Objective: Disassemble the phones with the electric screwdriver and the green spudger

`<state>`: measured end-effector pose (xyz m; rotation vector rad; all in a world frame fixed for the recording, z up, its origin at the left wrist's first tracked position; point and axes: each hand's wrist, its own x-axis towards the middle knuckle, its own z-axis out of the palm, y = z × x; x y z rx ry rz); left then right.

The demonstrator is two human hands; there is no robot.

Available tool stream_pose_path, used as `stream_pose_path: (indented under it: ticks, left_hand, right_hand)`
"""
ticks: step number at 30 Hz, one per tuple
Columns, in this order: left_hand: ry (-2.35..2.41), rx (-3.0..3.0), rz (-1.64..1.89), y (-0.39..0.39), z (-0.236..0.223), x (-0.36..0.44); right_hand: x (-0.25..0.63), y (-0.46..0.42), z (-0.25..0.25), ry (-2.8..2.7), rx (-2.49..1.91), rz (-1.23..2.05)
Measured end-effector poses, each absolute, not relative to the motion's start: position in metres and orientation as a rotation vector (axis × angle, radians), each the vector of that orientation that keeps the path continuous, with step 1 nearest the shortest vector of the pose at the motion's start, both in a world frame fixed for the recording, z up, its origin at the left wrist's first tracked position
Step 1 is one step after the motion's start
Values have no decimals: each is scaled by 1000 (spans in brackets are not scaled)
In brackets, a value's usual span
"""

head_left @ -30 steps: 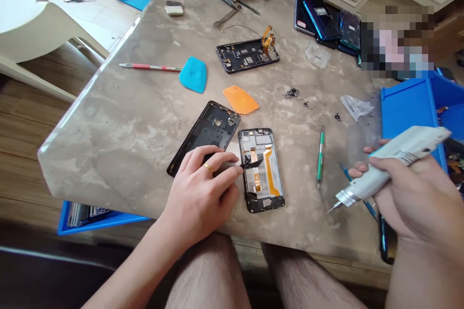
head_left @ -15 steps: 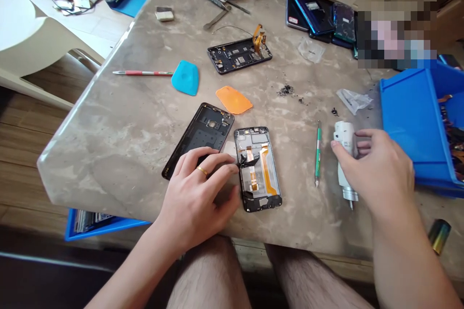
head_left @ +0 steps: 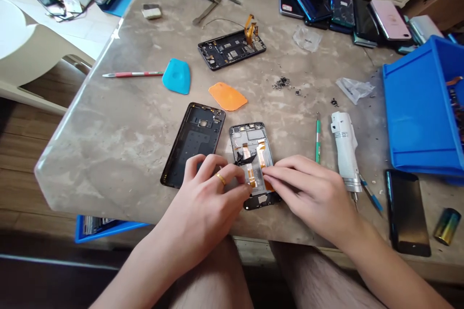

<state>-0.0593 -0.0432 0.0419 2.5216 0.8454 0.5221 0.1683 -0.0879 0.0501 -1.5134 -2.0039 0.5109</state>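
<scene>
An opened phone screen assembly [head_left: 251, 136] lies face-down in front of me, its frame, black tape and orange flex cables [head_left: 261, 148] showing. My left hand [head_left: 213, 193] has curled fingers, thumb and index together at the assembly's lower left side. From the right, my right hand [head_left: 311, 186] pinches at the longer orange flex cable, its fingertips over the cable's middle. The black phone back cover [head_left: 197, 140] rests to the left, partly behind my left fingers. Right of my right hand lies a white electric screwdriver [head_left: 343, 142], with a green pen-like tool [head_left: 318, 137] beside it.
Farther back are another opened phone [head_left: 232, 50], blue [head_left: 176, 76] and orange [head_left: 227, 96] pry picks, and loose screws [head_left: 281, 82]. A blue bin [head_left: 420, 116], a dark phone [head_left: 406, 212] and a shiny cylinder [head_left: 447, 226] stand or lie at right. Several phones line the back.
My right hand has let go of the white electric screwdriver and moved left onto the screen assembly. My left hand has shifted slightly right, its fingers now on the assembly. The view has turned a little right.
</scene>
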Motion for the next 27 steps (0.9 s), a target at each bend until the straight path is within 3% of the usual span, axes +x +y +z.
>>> stream_pose_path:
  ticks: [27]
  left_hand:
    - [681, 2247, 532, -38, 42, -85]
  right_hand:
    - [163, -88, 33, -1951, -1552, 424]
